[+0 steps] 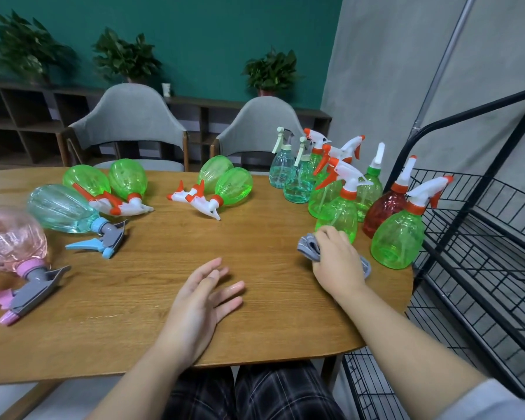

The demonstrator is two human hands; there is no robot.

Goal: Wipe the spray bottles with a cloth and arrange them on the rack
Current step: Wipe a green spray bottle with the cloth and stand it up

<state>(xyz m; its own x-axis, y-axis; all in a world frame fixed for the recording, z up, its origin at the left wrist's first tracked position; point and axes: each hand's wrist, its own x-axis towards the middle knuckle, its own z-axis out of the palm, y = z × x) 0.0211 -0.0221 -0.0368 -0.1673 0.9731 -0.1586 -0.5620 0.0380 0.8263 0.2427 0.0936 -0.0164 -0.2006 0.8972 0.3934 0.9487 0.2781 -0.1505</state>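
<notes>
My right hand (337,262) grips a grey cloth (309,249) on the wooden table (164,322), just in front of a cluster of upright spray bottles: several green ones (397,237), a red one (382,210) and two pale teal ones (297,183). My left hand (203,295) hovers open over the table's middle, fingers spread, holding nothing. Lying on their sides are two green bottles (234,186) at centre back, two more green ones (128,177) at left, a teal bottle (61,209) and a pink bottle (12,241) at the far left.
A black wire rack (482,237) stands right of the table, its shelves bare. Two grey chairs (128,122) face me across the table. A dark shelf unit with potted plants (125,56) lines the green wall behind.
</notes>
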